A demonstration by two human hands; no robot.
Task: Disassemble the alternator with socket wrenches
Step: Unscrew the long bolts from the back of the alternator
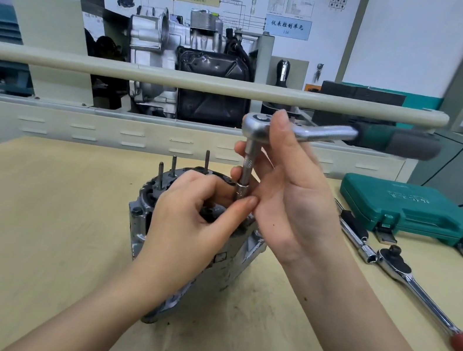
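A silver alternator [139,215] stands on the wooden table [31,217], with three long bolts [174,165] sticking up from its top. A ratchet wrench [324,133] with a green and grey handle stands on it through a vertical extension and socket [245,174]. My right hand [288,197] grips the ratchet head and extension, thumb on the head. My left hand [195,215] lies over the alternator's top and pinches the socket at the extension's lower end. The fastener under the socket is hidden.
A second ratchet with a red handle [420,292] and an extension with socket [358,238] lie on the table to the right. A shut green tool case [412,210] sits behind them. A beige rail [179,79] and an engine display stand [187,68] run along the back.
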